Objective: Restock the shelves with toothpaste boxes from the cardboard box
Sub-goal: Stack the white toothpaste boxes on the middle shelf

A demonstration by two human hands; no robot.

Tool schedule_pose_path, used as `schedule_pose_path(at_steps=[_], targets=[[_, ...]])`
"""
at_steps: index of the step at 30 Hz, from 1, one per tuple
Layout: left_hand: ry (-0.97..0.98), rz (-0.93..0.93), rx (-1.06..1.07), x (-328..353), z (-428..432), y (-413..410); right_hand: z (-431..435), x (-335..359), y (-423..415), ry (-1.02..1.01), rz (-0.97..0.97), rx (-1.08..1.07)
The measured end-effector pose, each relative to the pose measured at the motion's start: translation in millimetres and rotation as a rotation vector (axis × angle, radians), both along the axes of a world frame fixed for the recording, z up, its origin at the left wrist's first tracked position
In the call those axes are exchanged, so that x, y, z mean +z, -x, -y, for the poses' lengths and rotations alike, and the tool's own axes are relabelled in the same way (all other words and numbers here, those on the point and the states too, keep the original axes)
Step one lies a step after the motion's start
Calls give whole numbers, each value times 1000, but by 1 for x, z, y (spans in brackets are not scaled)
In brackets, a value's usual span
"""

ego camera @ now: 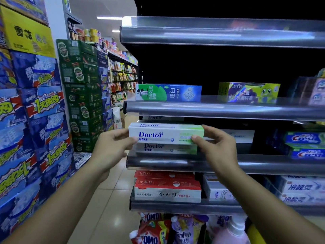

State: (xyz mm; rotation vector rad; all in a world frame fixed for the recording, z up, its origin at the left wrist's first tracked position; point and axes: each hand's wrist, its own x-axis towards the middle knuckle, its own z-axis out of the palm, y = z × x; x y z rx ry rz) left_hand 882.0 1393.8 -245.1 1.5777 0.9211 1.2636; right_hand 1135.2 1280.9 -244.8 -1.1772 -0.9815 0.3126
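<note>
A white and green "Doctor" toothpaste box [165,133] is held level in front of the middle shelf [175,163]. My left hand [112,147] pinches its left end and my right hand [214,147] pinches its right end. Just below it another "Doctor" box [163,148] lies on that shelf, with more of them stacked behind. The cardboard box is not in view.
A Darlie box [168,93] and a yellow kids' toothpaste box [249,92] sit on the shelf above. Crest boxes [306,145] lie at right, red and white boxes [167,188] on the shelf below. Stacked beer cartons [35,120] line the aisle's left side.
</note>
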Motion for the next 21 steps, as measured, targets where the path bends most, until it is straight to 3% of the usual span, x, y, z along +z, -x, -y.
schedule_pose_path(at_steps=[5,8,16,21], targets=[[-94,-176,89,14,-28,-16,-30,17,-14,47,155,-134],[-81,-290,169,5,-36,-25,-41,8,-18,231,239,-210],[-117,-286,228,-9,-40,-27,-42,-9,-29,377,344,-189],[-106,-305,264,-7,-43,-33,-51,0,-20,434,413,-284]])
